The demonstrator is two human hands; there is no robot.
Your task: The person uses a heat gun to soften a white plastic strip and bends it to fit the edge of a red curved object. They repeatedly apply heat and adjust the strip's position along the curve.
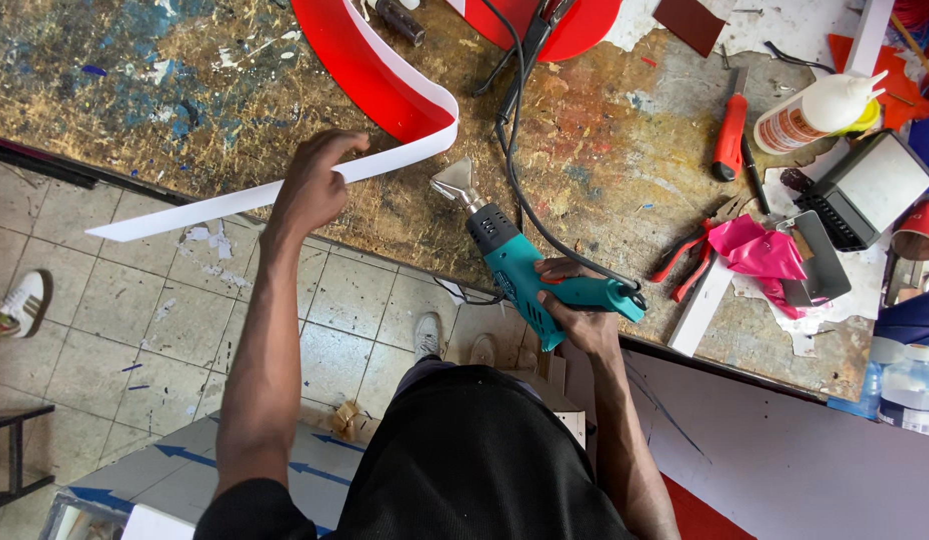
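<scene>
Paint-stained, the workbench (pixel 605 140) runs across the top above a tiled floor (pixel 165 310). On it the left hand (pixel 313 185) pinches a long strip (pixel 285 190), white outside and red inside, which curls up toward the bench's far edge. Right hand (pixel 585 310) is wrapped around the grip of a teal heat gun (pixel 530 270); its flat nozzle sits just beside the strip's bend. Further right lie a red knife (pixel 730 135), a glue bottle (pixel 815 108) and pink plastic (pixel 760 250).
</scene>
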